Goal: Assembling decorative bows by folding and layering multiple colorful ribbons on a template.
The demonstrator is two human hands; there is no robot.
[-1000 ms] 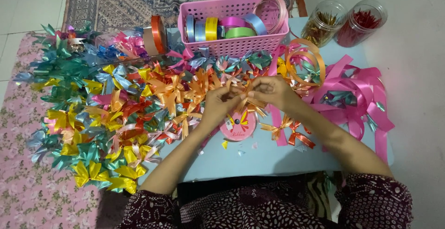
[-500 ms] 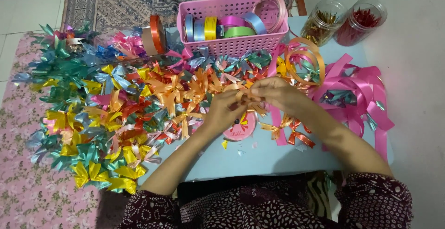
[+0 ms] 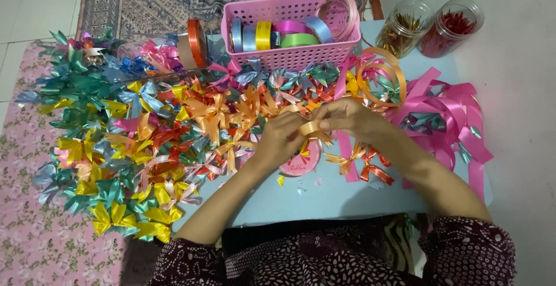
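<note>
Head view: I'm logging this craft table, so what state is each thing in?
Left hand: pinching the orange ribbon loop.
Right hand: pinching the same loop.
Orange ribbon loop: folded, held above the table.
Pink basket: open, filled with upright ribbon rolls.
Two jars: lying tilted, apparently lidded.
Finished bows: heaped on the left.

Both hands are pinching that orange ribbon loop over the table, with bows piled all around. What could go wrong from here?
1. The orange ribbon loop is held only at the fingertips of the left hand and right hand; a slip could let it spring open.
2. The pile of finished bows lies right beside the left forearm; a sweep might push some off the table.
3. Loose pink ribbon by the right arm could snag.
</note>
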